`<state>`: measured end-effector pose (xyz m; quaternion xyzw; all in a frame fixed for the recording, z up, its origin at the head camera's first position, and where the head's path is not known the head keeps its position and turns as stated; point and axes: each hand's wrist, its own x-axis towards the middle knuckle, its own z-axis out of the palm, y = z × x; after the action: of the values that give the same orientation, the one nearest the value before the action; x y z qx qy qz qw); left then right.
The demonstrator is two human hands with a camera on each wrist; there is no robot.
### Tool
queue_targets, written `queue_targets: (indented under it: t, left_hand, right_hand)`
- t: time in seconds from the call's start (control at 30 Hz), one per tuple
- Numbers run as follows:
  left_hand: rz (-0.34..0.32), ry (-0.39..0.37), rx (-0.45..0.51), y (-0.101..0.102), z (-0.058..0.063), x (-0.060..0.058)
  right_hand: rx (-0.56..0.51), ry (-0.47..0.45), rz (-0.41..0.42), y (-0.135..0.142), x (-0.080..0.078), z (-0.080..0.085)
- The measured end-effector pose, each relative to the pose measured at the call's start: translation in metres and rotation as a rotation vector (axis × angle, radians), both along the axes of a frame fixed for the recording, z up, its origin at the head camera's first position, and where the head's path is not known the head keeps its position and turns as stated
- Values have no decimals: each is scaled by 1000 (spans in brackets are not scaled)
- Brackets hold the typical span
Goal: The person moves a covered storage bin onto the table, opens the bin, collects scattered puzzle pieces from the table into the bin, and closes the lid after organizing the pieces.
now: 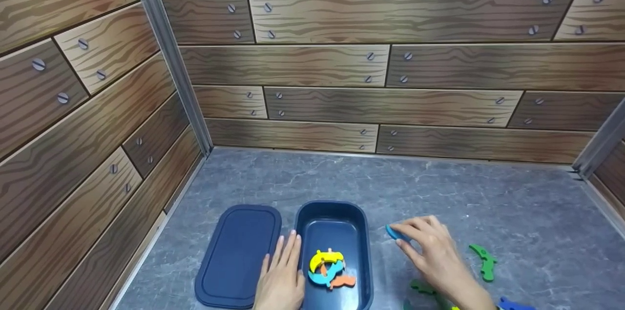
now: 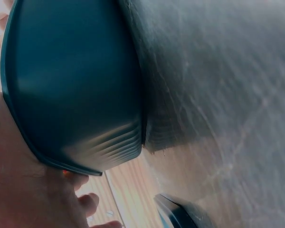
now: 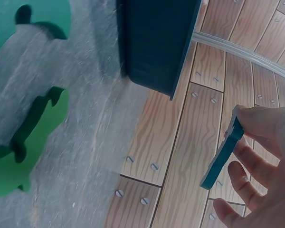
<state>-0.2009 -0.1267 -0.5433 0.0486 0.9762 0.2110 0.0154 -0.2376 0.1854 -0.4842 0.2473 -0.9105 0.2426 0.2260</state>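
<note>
My right hand pinches a thin blue puzzle-like piece between thumb and fingers, held above the surface to the right of a dark blue box. In the right wrist view the same flat piece shows edge-on at the fingertips. My left hand lies with straight fingers against the box's left side. Inside the box are a yellow curved piece, a light blue one and an orange one, partly overlapping.
Left of the box lies its dark blue lid, flat. Right of my right hand is a green piece. A dark green piece and a blue piece lie near the lower edge, partly hidden. Wood-patterned walls enclose the grey surface.
</note>
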Motion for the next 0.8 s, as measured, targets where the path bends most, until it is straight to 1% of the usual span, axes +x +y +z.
queue_targets:
  t: [0.17, 0.4, 0.6, 0.8]
  left_hand:
    - [4, 9, -8, 0, 0, 1]
    - [-3, 48, -9, -1, -2, 2]
    - [4, 28, -4, 0, -2, 1]
    - [4, 25, -2, 0, -2, 0]
  right_hand:
    - [-19, 22, 13, -8, 0, 2]
    - [-39, 42, 31, -20, -1, 4]
    - [-40, 52, 54, -29, -1, 6]
    - [-46, 48, 79, -38, -1, 6]
